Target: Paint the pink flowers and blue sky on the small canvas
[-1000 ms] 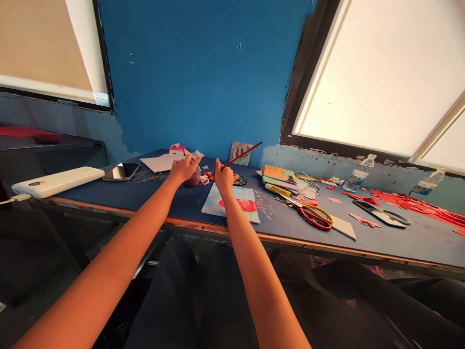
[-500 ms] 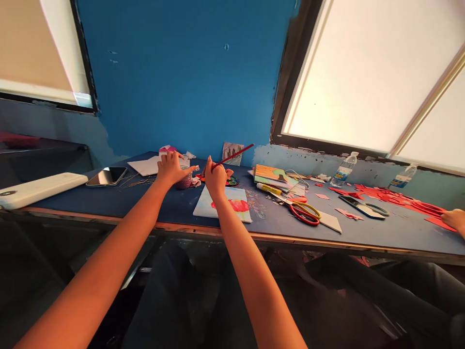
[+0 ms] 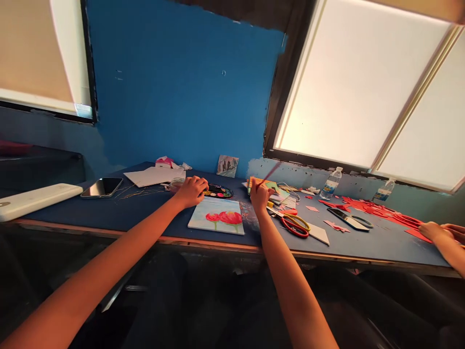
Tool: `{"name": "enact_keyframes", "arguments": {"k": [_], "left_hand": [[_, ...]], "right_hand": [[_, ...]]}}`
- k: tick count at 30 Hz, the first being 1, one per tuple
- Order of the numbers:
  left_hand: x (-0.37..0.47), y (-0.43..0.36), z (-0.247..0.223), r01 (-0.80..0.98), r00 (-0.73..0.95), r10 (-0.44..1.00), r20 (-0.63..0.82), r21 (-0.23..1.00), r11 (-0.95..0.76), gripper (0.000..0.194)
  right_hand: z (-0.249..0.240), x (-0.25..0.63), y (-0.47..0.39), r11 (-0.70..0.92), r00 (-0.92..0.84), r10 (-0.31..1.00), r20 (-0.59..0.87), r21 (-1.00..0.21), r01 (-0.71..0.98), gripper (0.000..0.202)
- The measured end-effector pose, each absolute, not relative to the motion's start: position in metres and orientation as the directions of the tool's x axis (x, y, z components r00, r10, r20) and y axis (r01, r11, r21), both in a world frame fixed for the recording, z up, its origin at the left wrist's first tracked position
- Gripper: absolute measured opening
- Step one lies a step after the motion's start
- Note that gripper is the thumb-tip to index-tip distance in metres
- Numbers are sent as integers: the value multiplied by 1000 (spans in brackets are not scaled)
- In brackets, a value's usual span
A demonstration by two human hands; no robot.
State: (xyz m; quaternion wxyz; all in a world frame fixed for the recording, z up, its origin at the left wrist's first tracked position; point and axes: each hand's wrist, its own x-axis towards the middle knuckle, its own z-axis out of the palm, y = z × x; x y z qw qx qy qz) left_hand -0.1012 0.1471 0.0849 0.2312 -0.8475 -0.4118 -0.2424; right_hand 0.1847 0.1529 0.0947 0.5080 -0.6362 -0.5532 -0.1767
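A paintbrush point(image 3: 269, 173), blurred by motion, slants up to the right from my right hand point(image 3: 260, 196), which is closed around it to the right of the canvas. On the small canvas point(image 3: 198, 219), red flowers with green stems show against pale blue. My left hand point(image 3: 193, 191) is just behind the canvas's left corner with its fingers curled down; what lies under them is hidden. Beside it is a clear jar point(image 3: 176, 183), partly covered by the hand. A dark palette point(image 3: 222, 192) with dabs of colour rests behind the canvas.
Scissors point(image 3: 296, 225), a stack of papers point(image 3: 281, 194) and a white piece point(image 3: 319, 234) lie to the right. Farther right are a bottle point(image 3: 331, 184), red paper scraps point(image 3: 378, 208) and another person's hands point(image 3: 436, 232). A phone point(image 3: 102, 187) and white sheets point(image 3: 154, 176) are leftward.
My right hand has moved right, off the canvas, with the paintbrush. My left hand has left the jar and come right and down, its fingers now curled. The view has tilted up slightly.
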Motion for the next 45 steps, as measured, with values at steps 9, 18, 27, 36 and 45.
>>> {"name": "enact_keyframes", "arguments": {"k": [9, 18, 27, 36, 45], "left_hand": [[-91, 136, 85, 869, 493, 738, 461, -231, -437, 41], [-92, 129, 93, 952, 294, 904, 309, -13, -305, 51], [-90, 127, 95, 964, 251, 927, 277, 11, -264, 43], [-95, 137, 93, 958, 248, 945, 211, 91, -272, 51], [-101, 139, 92, 937, 258, 919, 297, 156, -313, 48]], "right_hand": [[86, 185, 149, 109, 431, 651, 625, -639, 761, 65], [83, 190, 152, -9, 458, 741, 491, -676, 737, 58], [80, 190, 155, 78, 408, 739, 536, -669, 739, 65], [79, 189, 158, 111, 373, 767, 523, -680, 725, 62], [79, 188, 160, 97, 366, 754, 546, -643, 760, 35]]}}
